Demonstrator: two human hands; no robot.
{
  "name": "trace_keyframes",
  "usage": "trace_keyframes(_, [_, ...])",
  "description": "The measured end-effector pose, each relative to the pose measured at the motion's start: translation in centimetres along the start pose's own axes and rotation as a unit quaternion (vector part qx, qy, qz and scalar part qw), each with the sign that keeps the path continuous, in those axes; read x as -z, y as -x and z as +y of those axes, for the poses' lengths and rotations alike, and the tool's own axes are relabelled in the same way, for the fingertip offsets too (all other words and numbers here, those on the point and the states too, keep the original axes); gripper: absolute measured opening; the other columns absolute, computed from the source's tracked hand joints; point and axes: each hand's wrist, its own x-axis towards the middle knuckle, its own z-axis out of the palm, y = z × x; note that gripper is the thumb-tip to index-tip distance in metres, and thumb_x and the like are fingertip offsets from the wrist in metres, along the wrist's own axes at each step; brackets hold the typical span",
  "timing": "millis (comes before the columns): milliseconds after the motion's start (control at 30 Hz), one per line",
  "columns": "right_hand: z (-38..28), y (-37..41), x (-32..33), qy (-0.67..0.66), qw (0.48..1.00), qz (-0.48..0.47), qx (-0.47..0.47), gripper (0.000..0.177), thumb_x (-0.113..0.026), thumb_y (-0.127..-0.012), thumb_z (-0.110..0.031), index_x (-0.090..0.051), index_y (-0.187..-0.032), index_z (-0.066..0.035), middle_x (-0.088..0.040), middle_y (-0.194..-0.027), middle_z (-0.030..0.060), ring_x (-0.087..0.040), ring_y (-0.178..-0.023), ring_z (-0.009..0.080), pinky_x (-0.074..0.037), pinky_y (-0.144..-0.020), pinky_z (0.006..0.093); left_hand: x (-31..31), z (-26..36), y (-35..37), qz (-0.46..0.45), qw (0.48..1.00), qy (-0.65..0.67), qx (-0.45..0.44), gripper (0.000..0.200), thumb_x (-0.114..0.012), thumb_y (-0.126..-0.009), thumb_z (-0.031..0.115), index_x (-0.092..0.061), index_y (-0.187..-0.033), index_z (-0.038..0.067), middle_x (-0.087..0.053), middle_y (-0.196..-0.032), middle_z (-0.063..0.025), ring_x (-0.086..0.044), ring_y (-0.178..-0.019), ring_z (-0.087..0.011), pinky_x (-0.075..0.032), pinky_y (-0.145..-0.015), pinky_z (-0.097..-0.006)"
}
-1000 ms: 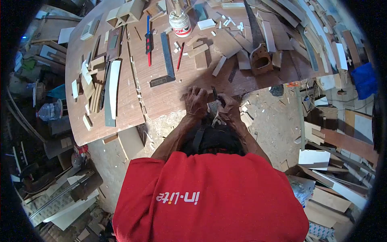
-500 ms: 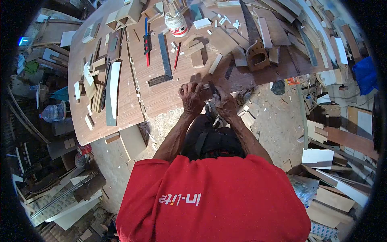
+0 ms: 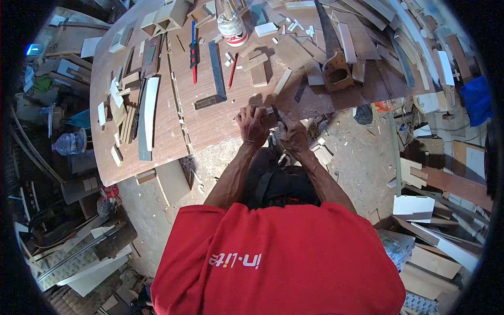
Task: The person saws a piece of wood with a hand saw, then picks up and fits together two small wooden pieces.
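At the table's near edge my left hand (image 3: 253, 125) is closed on a small brown wooden piece (image 3: 270, 119), its fingers curled over the top. My right hand (image 3: 293, 135) grips a dark, narrow flat tool (image 3: 276, 112) that lies against the right end of that piece; its exact kind is hard to make out. Beyond my left hand rests a try square (image 3: 216, 73) with a dark blade. A red pencil (image 3: 232, 70) and a red-and-blue cutter knife (image 3: 194, 55) lie farther up the tabletop.
On the wooden table (image 3: 205, 123) stand a glue tub (image 3: 232, 30) and a handsaw (image 3: 337, 71) among several wood offcuts. A long white-faced strip (image 3: 149, 118) lies left of a groove. Boards are piled on the right, and shavings litter the floor (image 3: 362, 152).
The dark tool in my right hand has shifted slightly, and the right hand has dropped a little towards me. My left hand still grips the wooden piece in nearly the same place.
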Motion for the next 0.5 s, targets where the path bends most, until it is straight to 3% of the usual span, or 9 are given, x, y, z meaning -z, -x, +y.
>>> trace_keyframes(267, [0.4, -0.2, -1.2, 0.047, 0.997, 0.040, 0.050, 0.037, -0.054, -0.079, -0.005, -0.059, -0.114, 0.004, -0.061, -0.099, 0.0234, -0.060, -0.090, 0.0406, -0.051, -0.079, 0.0444, -0.1, 0.2, 0.0, 0.003, 1.000, -0.005, -0.003, 0.018, -0.061, -0.077, 0.016, -0.057, -0.094, 0.011, -0.049, -0.095, -0.0121, -0.046, -0.094, -0.0333, -0.033, -0.079, -0.0476])
trace_keyframes(367, [-0.2, -1.1, -1.4, 0.055, 0.998, -0.020, 0.006, 0.037, -0.055, -0.078, -0.005, -0.058, -0.114, 0.004, -0.061, -0.100, 0.0223, -0.061, -0.092, 0.0397, -0.052, -0.077, 0.0437, -0.2, 0.0, -0.1, 0.016, 1.000, -0.007, -0.009, 0.017, -0.060, -0.077, 0.015, -0.057, -0.093, 0.011, -0.049, -0.094, -0.0124, -0.046, -0.093, -0.0334, -0.032, -0.078, -0.0472])
trace_keyframes(467, [0.5, -1.1, -2.2, 0.098, 0.995, -0.008, 0.008, 0.040, -0.057, -0.077, -0.006, -0.058, -0.117, 0.002, -0.061, -0.102, 0.0227, -0.061, -0.092, 0.0389, -0.052, -0.077, 0.0433, -0.5, -0.1, 0.0, 0.020, 1.000, -0.019, -0.012, 0.016, -0.060, -0.078, 0.015, -0.057, -0.093, 0.010, -0.048, -0.093, -0.0125, -0.046, -0.093, -0.0335, -0.032, -0.079, -0.0472])
trace_keyframes(500, [0.9, -1.2, -2.6, 0.108, 0.994, 0.010, 0.008, 0.044, -0.057, -0.081, -0.007, -0.053, -0.124, 0.000, -0.062, -0.103, 0.0235, -0.063, -0.089, 0.0388, -0.052, -0.073, 0.0431, -0.5, 0.0, 0.1, 0.019, 1.000, -0.019, -0.012, 0.016, -0.060, -0.078, 0.015, -0.057, -0.093, 0.010, -0.048, -0.093, -0.0125, -0.046, -0.093, -0.0335, -0.032, -0.079, -0.0472])
